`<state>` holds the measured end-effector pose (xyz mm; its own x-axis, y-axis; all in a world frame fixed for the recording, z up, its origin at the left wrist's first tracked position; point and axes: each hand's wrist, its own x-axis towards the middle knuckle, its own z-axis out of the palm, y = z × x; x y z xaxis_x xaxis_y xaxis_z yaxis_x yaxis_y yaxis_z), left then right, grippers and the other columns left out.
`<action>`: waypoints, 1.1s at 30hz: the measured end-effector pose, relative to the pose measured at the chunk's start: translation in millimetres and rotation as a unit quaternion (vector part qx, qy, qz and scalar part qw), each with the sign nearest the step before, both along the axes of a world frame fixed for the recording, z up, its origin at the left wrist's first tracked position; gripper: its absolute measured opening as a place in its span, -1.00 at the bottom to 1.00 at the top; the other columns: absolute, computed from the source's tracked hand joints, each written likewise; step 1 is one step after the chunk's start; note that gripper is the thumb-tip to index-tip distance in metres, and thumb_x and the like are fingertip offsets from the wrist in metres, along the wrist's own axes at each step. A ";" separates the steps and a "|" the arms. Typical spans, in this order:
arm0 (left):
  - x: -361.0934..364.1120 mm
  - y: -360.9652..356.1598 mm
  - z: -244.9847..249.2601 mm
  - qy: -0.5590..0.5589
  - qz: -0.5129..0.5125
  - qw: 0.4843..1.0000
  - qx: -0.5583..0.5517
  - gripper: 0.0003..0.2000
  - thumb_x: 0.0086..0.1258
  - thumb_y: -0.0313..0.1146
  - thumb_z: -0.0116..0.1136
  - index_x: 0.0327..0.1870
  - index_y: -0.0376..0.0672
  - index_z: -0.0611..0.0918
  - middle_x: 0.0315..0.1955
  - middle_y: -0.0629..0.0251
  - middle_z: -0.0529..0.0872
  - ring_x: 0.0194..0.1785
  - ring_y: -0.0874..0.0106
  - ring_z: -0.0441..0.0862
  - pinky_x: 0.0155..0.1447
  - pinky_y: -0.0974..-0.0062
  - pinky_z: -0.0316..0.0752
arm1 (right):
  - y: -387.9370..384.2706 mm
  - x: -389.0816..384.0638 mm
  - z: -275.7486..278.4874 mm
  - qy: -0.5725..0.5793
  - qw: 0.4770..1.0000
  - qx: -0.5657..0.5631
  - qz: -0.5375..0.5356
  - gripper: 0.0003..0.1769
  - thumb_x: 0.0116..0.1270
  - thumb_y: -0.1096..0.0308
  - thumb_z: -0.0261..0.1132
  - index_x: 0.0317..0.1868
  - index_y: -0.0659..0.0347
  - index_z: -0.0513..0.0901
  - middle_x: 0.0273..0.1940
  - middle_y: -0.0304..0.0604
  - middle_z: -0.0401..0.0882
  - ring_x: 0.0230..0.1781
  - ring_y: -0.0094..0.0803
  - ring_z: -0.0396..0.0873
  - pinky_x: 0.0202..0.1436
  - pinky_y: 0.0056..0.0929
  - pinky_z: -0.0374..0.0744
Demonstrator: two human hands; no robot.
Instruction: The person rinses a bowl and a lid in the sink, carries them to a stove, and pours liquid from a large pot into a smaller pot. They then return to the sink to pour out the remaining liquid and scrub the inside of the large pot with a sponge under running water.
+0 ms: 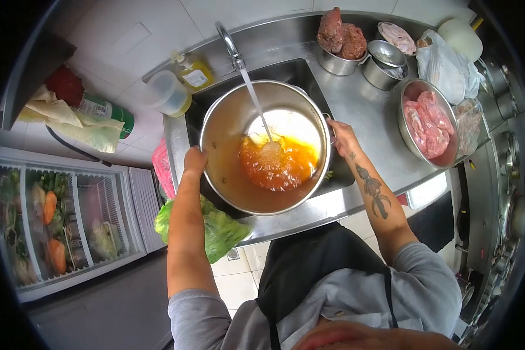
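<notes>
A large metal pot (221, 186) is tilted over the dark sink basin (297, 73), its mouth toward me. Water runs from the curved tap (230, 45) into the orange-brown liquid (280, 169) inside. My left hand (195, 160) grips the pot's left rim. On the right side, my right hand (342, 137) holds the pot by its side handle, fingers partly hidden behind it.
Raw meat (431, 122) fills a bowl at the right, with smaller metal pots (339, 63) and a plastic bag (446, 67) behind. Soap bottle (193, 73) and plastic container (172, 93) stand left of the tap. Green bag (216, 230) hangs below; glass-topped fridge (70, 216) lies left.
</notes>
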<state>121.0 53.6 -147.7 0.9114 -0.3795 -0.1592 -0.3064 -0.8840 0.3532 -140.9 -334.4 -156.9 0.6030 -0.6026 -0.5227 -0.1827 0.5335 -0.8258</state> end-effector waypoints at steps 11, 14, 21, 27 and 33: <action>-1.2 -184.7 141.1 -0.211 -0.157 0.932 -0.248 -0.74 0.34 -0.27 0.03 -0.27 -0.34 0.60 -0.38 -0.13 0.63 -0.21 -0.07 0.57 -0.09 0.05 0.44 | -7.0 4.8 -1.8 0.009 1.000 0.008 0.015 -0.67 0.34 0.09 0.26 -0.32 0.23 0.57 -0.53 -0.33 0.47 -0.65 -0.57 0.30 -0.58 -0.61 0.32; -3.0 -219.9 153.4 -0.221 -0.162 0.932 -0.237 -0.74 0.35 -0.28 0.03 -0.29 -0.35 0.60 -0.41 -0.12 0.63 -0.24 -0.07 0.58 -0.12 0.03 0.44 | -8.3 4.0 -5.0 0.007 1.000 0.001 0.010 -0.66 0.34 0.09 0.25 -0.32 0.24 0.58 -0.50 -0.32 0.50 -0.62 -0.57 0.32 -0.56 -0.60 0.33; 6.7 -274.0 157.6 -0.082 -0.223 0.928 -0.286 -0.72 0.32 -0.26 0.06 -0.21 -0.33 0.63 -0.27 -0.16 0.65 -0.15 -0.05 0.60 -0.05 0.16 0.48 | -8.9 2.6 -9.3 -0.007 1.000 0.019 0.012 -0.70 0.36 0.12 0.24 -0.33 0.22 0.58 -0.51 -0.32 0.51 -0.61 -0.55 0.36 -0.53 -0.57 0.38; 16.5 -158.1 95.2 -0.062 -0.087 0.977 -0.183 -0.48 0.28 -0.09 0.11 0.14 -0.31 0.48 -0.06 -0.12 0.63 0.04 -0.02 0.57 0.14 0.22 0.43 | -20.4 -1.1 -6.5 -0.008 0.997 0.027 0.065 -0.65 0.35 0.09 0.24 -0.28 0.27 0.53 -0.50 -0.27 0.41 -0.63 -0.50 0.30 -0.58 -0.49 0.36; -22.5 -53.0 50.1 0.041 0.103 0.992 0.068 -0.66 0.19 -0.22 0.13 -0.18 -0.34 0.63 -0.20 -0.19 0.65 -0.02 -0.02 0.60 0.10 0.19 0.47 | -19.7 3.8 -2.3 -0.006 0.996 0.061 0.066 -0.69 0.27 0.14 0.34 -0.31 0.21 0.50 -0.56 -0.34 0.37 -0.72 -0.60 0.19 -0.65 -0.54 0.29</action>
<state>98.4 0.6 -97.6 0.9491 -0.1572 -0.2730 -0.0902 -0.9659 0.2427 -137.1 -354.0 -159.2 0.6792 -0.4501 -0.5797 -0.2477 0.6030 -0.7583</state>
